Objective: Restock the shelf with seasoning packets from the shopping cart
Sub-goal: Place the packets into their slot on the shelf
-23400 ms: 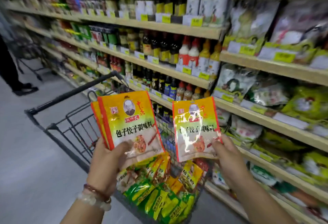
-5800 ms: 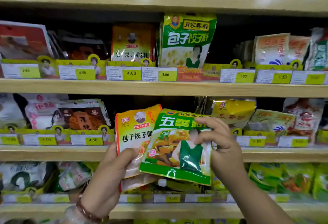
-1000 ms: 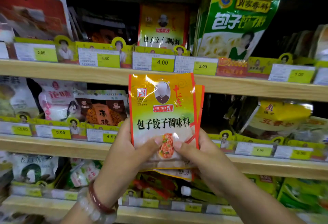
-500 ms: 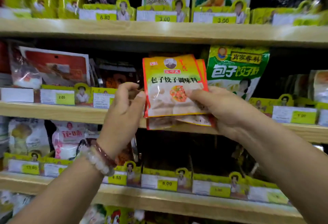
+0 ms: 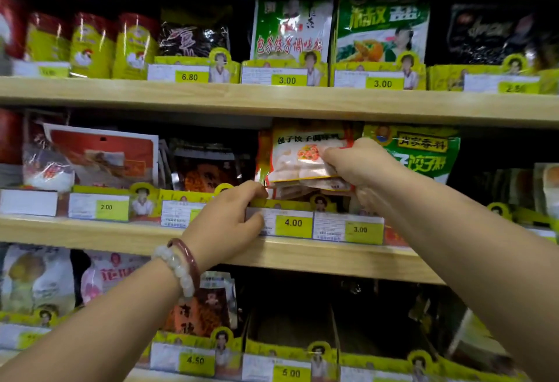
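A small stack of orange-and-yellow seasoning packets [image 5: 298, 156] leans into the middle shelf's slot above the 4.00 price tag [image 5: 292, 223]. My right hand [image 5: 361, 167] grips the stack at its right edge and pushes it back between the neighbouring packs. My left hand [image 5: 225, 221], with bracelets on the wrist, rests on the yellow divider front at the slot's left side; its fingertips touch the stack's lower left corner. The packets' lower edges are hidden behind the divider. The shopping cart is out of view.
A green dumpling-seasoning bag [image 5: 423, 151] stands right of the slot, and a dark packet [image 5: 205, 167] left of it. The wooden shelf edge [image 5: 302, 254] runs below my hands. More packets fill the upper shelf [image 5: 287, 100] and the lower rows.
Both hands have moved the stack forward and down into the slot above the 4.00 tag. My left hand has dropped from the stack's left edge to the divider front.
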